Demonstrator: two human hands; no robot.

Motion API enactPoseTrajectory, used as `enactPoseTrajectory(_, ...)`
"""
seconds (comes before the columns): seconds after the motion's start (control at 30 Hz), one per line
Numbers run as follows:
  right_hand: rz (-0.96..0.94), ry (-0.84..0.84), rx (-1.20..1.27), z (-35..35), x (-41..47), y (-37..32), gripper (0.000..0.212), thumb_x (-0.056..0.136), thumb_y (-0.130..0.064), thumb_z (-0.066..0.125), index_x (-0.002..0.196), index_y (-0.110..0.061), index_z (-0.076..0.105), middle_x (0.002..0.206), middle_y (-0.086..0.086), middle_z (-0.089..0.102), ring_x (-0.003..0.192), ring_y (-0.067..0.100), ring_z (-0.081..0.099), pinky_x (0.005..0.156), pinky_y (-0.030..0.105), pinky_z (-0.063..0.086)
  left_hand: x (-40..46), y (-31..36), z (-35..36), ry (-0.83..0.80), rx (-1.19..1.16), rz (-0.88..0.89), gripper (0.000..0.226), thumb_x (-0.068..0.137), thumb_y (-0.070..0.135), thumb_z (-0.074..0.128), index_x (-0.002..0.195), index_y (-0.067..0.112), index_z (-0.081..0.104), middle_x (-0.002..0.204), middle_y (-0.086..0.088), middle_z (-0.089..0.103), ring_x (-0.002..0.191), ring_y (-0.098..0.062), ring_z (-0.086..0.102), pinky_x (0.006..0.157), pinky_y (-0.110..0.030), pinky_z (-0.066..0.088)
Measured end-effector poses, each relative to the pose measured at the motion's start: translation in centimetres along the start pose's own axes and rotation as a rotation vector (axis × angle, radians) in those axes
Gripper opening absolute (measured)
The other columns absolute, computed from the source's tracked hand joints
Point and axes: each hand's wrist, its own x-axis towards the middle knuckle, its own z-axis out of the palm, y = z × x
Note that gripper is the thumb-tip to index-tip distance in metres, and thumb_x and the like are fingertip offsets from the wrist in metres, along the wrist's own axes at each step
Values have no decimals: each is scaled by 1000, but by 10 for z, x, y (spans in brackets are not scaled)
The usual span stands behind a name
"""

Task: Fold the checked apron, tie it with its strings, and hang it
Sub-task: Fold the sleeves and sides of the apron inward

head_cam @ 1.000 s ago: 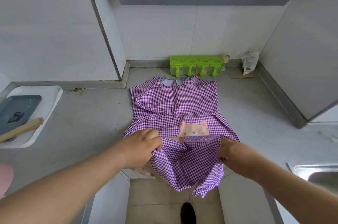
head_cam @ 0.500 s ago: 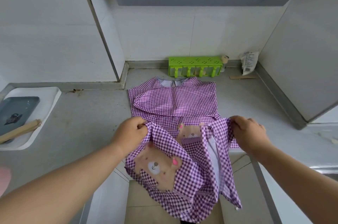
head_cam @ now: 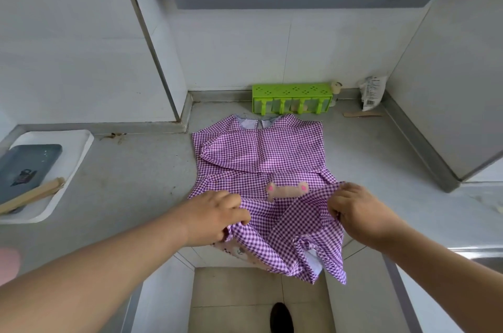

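Two hands work on one cloth in the head view, the only view there is. The checked apron (head_cam: 261,158) lies flat on the grey counter (head_cam: 130,169), right in front of the person. Its long way runs from the near edge of the counter straight back toward the wall, where the neck end almost reaches the green rack (head_cam: 292,98). The far part is spread smooth. The near part hangs off the counter edge and droops down toward the floor. The left hand (head_cam: 215,217) is closed on the near left side of the cloth, with its fingers curled into the folds. The right hand (head_cam: 353,210) pinches the near right side, with the cloth bunched under its fingertips. Both hands sit at the same end, the near one, side by side with a gap of cloth between them, and neither is closer to the apron than the other. A bear picture (head_cam: 287,190) peeks out just beyond the hands, half covered by the lifted flap. I think the next move is to carry this near end away from the body, up along the long way of the apron, and lay it on the flat part. A white tray (head_cam: 79,147) sits well off to the left.
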Motion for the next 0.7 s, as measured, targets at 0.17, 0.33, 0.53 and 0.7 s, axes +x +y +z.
enactPoseTrajectory(0.17, 686, 91, 839, -17, 14, -13, 26, 92, -7, 46, 75, -18, 61, 68, -1, 62, 66, 23, 57, 62, 34, 45, 6, 5, -14, 133, -1005, -527, 51, 74, 66, 49, 73, 19, 69, 86, -1, 72, 92, -28, 70, 80, -39, 56)
enactPoseTrajectory(0.33, 1226, 344, 1588, -54, 26, -8, 36, 102, -20, 46, 70, -8, 55, 54, 8, 54, 46, 22, 54, 46, 24, 45, 2, 3, -17, 201, -1791, -946, 31, 100, 39, 68, 103, 10, 80, 94, -14, 81, 93, -34, 76, 82, -40, 60)
enactPoseTrajectory(0.53, 1289, 240, 1411, -33, 19, -5, 19, 103, -25, 60, 107, -7, 67, 103, 14, 73, 96, 33, 69, 90, 47, 56, -4, -10, -5, 158, -1107, -679, 36, 105, 13, 53, 102, 41, 76, 104, 7, 78, 100, -22, 72, 86, -39, 58)
enactPoseTrajectory(0.7, 1234, 213, 1356, -24, 22, -12, 12, 101, -17, 63, 104, -6, 65, 104, 13, 68, 92, 26, 63, 78, 38, 51, -4, -4, 4, -124, -649, -494, 15, 93, 26, 68, 100, 31, 56, 101, 8, 61, 89, -13, 61, 71, -31, 51)
